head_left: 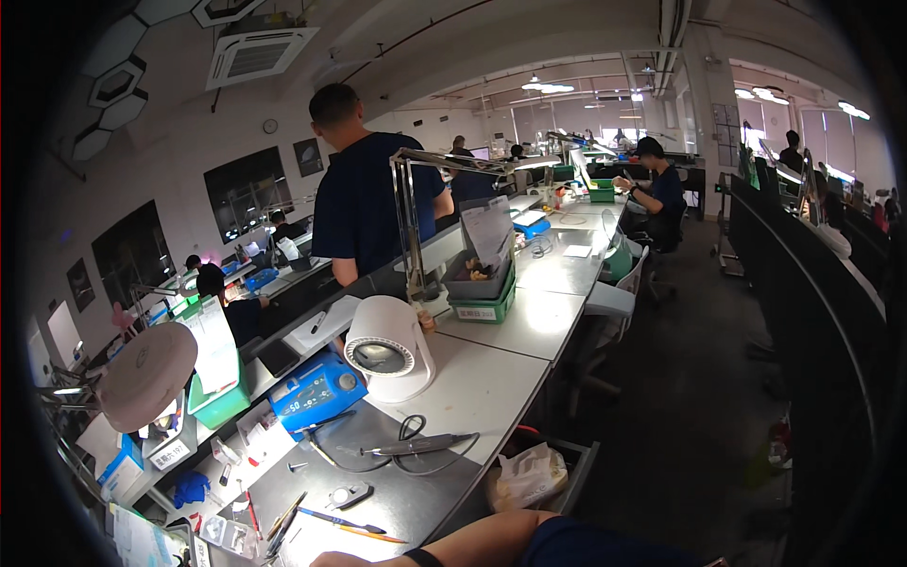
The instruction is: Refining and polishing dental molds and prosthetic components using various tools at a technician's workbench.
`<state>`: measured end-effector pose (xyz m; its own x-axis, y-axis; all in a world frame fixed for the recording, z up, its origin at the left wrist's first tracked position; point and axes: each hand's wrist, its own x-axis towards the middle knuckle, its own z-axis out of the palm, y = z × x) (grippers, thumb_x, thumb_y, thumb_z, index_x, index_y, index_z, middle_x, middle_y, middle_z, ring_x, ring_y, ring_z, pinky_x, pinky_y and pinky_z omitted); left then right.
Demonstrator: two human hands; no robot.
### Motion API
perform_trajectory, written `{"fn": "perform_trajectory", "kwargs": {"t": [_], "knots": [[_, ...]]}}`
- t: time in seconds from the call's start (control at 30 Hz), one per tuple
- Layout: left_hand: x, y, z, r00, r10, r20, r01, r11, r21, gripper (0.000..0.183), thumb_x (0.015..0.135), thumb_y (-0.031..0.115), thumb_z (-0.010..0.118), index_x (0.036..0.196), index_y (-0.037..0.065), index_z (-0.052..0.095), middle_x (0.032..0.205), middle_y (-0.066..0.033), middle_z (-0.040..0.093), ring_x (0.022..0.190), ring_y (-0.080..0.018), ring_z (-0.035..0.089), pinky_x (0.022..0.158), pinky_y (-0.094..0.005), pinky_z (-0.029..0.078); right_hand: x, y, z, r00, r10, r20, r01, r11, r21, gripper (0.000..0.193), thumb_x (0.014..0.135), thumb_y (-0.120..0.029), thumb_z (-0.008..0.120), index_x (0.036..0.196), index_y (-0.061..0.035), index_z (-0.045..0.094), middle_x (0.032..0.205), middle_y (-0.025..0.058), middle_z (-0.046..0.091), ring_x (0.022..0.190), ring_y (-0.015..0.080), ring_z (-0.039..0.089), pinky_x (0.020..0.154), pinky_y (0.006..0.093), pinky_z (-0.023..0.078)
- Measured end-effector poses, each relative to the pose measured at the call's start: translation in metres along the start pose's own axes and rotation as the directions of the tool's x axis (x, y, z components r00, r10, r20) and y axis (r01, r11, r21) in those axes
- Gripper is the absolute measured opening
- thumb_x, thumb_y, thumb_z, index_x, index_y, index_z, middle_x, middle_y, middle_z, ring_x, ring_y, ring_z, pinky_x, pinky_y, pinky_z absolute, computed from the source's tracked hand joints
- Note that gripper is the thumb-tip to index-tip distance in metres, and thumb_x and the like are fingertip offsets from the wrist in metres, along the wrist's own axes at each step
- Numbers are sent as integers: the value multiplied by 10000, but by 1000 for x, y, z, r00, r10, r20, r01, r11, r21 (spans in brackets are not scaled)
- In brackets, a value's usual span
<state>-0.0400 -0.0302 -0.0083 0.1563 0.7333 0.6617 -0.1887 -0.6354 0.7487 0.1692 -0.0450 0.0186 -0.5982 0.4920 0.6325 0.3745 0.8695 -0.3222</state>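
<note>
My right forearm crosses the lower edge, with a dark band at the wrist. Only the back part of my right hand (342, 559) shows; its fingers are cut off by the frame edge. My left hand is not in view. Closest to the right hand lie several slim tools and brushes (351, 524) on a white sheet. Beyond them a small white gauge with a round dial (350, 494) rests on the grey work mat. A grey rotary handpiece (420, 445) lies farther back, its black cable looped around it. Behind stands a blue control box (319, 392) with a lit display.
A white round-headed device with a vented ring (385, 345) stands behind the mat. Green and grey bins (484, 283) sit farther along the bench. At right, an open drawer (581, 472) holds a plastic bag. A lamp head (146, 373) overhangs the left. Several people stand or sit beyond.
</note>
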Motion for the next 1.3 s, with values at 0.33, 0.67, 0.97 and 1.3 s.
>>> {"fn": "perform_trajectory", "kwargs": {"t": [0.33,0.67,0.97,1.3], "knots": [[-8,-5,-39,977,-214,-26,215,964,155,180,930,131,769,1020,34,647,940,-109,645,773,-195,610,647,-302,489,-8,25,0,993,-115,25,114,883,-455,177,937,-167,614,767,-155,660,706,49,657,634,245,634,557,411,488],[9,-8,-52,922,-386,-8,371,880,295,158,917,74,771,1040,7,699,994,-134,692,815,-209,658,664,-295,510,-68,129,42,996,25,-89,40,753,657,244,1013,-300,661,943,-68,686,884,79,710,738,283,678,630,439,535],[0,1,-65,825,-560,-79,532,721,444,160,905,23,773,1057,-18,745,1043,-157,733,853,-221,702,680,-288,529,-18,118,36,987,120,103,-109,988,-111,373,900,-375,718,878,-5,675,920,175,669,894,378,665,834,450,531],[-33,-47,-91,908,-391,-151,368,571,734,197,814,109,820,855,-11,670,803,-86,675,709,-146,635,627,-273,502,-89,105,-41,987,114,114,-79,958,-276,206,940,-281,672,907,-78,658,999,85,671,1030,269,645,871,405,487]]}}
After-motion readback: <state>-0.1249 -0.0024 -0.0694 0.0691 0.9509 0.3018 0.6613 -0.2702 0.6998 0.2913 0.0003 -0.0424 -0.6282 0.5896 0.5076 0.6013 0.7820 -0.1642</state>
